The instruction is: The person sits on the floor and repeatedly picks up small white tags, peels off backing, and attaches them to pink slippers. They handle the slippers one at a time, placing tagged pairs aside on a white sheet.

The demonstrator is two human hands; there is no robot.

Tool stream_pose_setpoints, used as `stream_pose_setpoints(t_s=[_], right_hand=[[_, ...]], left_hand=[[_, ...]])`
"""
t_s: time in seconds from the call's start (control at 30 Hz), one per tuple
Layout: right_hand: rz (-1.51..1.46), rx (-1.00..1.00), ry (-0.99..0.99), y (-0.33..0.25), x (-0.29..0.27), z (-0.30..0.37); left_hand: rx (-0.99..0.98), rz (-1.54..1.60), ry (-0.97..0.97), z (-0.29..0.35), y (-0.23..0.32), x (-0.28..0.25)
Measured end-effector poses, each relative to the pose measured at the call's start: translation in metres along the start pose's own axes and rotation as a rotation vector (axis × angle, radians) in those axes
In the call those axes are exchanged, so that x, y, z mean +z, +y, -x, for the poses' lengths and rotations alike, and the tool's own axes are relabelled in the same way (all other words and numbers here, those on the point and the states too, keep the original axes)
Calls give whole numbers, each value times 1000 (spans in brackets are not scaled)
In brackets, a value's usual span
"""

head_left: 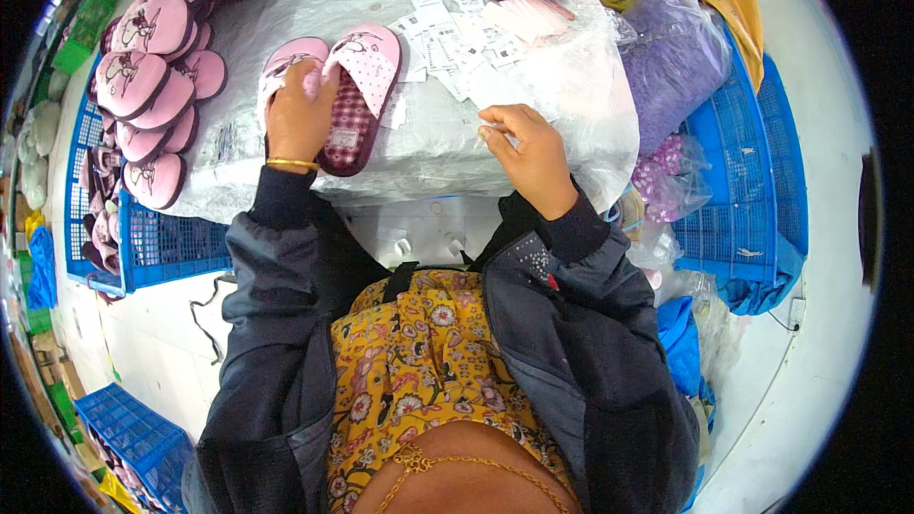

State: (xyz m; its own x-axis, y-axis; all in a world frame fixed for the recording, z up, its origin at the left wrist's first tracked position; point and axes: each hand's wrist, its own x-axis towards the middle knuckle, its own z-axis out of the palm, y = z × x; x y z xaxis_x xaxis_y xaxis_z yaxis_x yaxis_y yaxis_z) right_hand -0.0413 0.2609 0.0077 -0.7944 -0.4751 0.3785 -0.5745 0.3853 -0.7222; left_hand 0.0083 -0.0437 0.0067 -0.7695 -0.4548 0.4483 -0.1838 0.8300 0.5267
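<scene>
A pair of pink slippers with dark red checked insoles lies on the plastic-covered table. My left hand (299, 122) is closed over the left slipper (297, 48), hiding most of it. Right beside it rests the other slipper (354, 128), its dotted pink upper pointing away from me. My right hand (529, 154) hovers over the table's near right part, thumb and forefinger pinched together; whatever is between them is too small to make out. Loose white paper labels (447, 48) lie scattered beyond that hand.
Pink slippers (143, 86) are piled along the table's left and far edges. Blue crates (176, 243) stand at the left, and another blue crate (733, 200) at the right. A plastic bag of purple material (671, 62) bulges against the table's right side.
</scene>
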Motion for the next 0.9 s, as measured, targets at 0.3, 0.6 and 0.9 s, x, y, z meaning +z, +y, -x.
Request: stream_pose_setpoints(t_s=[0.3,0.6,0.9], right_hand=[[526,-205,251,51,-27,-71],[899,1,-100,130,-14,-158],[911,-242,58,117,-15,-147]], left_hand=[[-161,-9,-32,35,2,-46],[122,-72,132,41,-3,-41],[118,27,91,41,16,-38]])
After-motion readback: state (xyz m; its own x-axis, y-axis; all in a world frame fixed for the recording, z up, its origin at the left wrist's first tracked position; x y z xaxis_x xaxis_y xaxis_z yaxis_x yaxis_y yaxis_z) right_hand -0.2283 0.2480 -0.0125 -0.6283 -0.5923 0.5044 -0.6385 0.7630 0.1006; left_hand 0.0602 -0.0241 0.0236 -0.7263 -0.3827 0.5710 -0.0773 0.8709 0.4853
